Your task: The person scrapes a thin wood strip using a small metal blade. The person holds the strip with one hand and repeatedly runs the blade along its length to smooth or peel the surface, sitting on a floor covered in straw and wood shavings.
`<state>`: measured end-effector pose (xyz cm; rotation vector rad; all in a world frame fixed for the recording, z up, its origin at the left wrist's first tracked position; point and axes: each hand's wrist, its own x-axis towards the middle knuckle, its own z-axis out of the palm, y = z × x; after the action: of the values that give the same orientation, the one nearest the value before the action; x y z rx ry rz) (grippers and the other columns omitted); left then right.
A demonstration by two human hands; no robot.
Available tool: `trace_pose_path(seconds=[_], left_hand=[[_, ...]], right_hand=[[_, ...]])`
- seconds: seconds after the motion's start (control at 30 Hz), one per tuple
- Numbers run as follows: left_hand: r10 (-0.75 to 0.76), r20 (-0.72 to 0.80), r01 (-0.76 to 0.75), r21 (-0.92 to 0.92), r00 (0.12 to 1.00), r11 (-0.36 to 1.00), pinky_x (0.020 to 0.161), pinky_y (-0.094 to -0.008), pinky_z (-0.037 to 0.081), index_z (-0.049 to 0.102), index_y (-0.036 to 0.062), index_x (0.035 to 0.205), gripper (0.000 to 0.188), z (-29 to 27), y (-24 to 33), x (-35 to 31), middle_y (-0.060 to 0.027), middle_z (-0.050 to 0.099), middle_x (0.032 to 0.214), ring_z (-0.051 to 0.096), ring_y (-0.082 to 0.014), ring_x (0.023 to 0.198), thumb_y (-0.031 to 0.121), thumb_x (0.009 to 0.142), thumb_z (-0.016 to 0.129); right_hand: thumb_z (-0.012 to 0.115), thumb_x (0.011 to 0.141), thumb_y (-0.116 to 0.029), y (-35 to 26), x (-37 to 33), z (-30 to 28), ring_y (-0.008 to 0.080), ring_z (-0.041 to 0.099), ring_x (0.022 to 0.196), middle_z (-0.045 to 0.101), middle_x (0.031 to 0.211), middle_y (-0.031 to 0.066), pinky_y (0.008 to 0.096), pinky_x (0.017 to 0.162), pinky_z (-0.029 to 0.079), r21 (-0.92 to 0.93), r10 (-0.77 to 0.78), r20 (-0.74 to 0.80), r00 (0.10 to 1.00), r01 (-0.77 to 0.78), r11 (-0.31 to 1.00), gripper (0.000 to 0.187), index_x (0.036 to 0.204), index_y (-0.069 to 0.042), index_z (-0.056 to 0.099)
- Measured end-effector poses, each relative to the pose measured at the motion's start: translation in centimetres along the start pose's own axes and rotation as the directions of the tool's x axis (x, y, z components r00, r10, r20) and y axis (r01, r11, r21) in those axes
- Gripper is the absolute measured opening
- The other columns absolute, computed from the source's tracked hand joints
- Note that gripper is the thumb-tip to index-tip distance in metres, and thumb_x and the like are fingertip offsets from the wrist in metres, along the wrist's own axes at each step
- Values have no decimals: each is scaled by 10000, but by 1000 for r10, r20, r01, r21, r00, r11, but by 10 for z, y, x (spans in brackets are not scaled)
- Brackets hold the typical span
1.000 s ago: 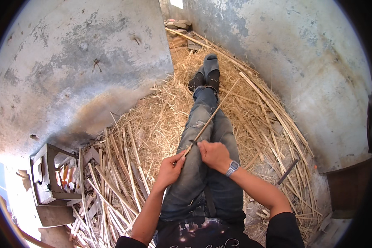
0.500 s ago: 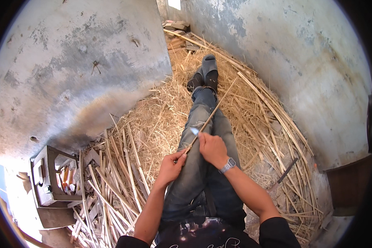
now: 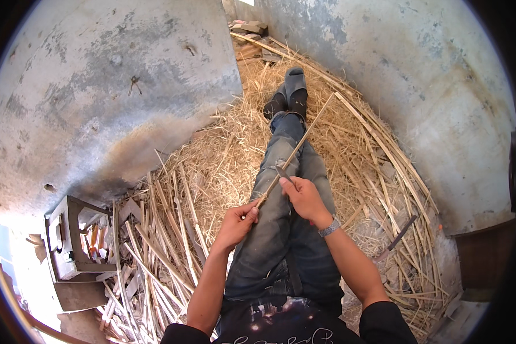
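Since half a second ago the knife (image 3: 286,175) has been turned — its blade, bright then, is now being shown dark, angled across the stick (image 3: 297,148). Over the jeans (image 3: 264,258), the knife is being gripped by the curled fingers of the right hand (image 3: 304,199); its handle is being hidden. The stick's near end is being pinched between thumb and fingers of the left hand (image 3: 238,226), at the left edge of the jeans, while its length is being held slantwise above them. Left of the jeans, loose strips (image 3: 160,252) are being piled against one another; right of them, a dark blade-like tool (image 3: 403,231) is being left lying — near more strips.
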<state>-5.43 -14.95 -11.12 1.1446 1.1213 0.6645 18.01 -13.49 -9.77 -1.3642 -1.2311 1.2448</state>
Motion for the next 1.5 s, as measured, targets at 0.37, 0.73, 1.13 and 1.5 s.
trace_pose_path(seconds=[0.37, 0.73, 1.13, 1.5], left_hand=[[267, -169, -198, 342, 949, 919, 754, -284, 514, 696, 19, 1318, 355, 32, -9, -11, -122, 721, 914, 651, -142, 797, 168, 996, 712], [178, -129, -134, 293, 976, 947, 693, -247, 487, 668, -23, 1339, 377, 24, 6, -2, -16, 670, 807, 585, -84, 706, 236, 1070, 616], [6, -27, -3, 122, 1000, 993, 490, -222, 426, 676, 14, 1155, 332, 15, 22, 3, -8, 647, 738, 517, -60, 509, 288, 1121, 491], [20, 153, -56, 236, 988, 970, 675, -275, 553, 669, -32, 1136, 236, -3, 22, -29, -62, 727, 844, 683, -114, 713, 186, 1049, 640]], right_hand=[[767, 919, -270, -7, -9, 17, 177, 500, 518, 542, 569, 138, 361, 515, 405, -351, -197, -34, 980, 173, 920, 387, 726, 33, 625], [766, 914, -200, -28, -31, -17, 96, 531, 576, 634, 663, 36, 327, 535, 417, -145, 23, 117, 993, -6, 989, 273, 804, 6, 623], [629, 1025, -338, 5, -11, 5, 388, 699, 688, 690, 713, 176, 507, 593, 484, -427, -213, -144, 966, 133, 894, 316, 953, -30, 626], [722, 1004, -287, 7, 24, -27, 39, 405, 454, 466, 605, -81, 235, 423, 316, 446, 83, -186, 979, 9, 895, 282, 869, -90, 572]])
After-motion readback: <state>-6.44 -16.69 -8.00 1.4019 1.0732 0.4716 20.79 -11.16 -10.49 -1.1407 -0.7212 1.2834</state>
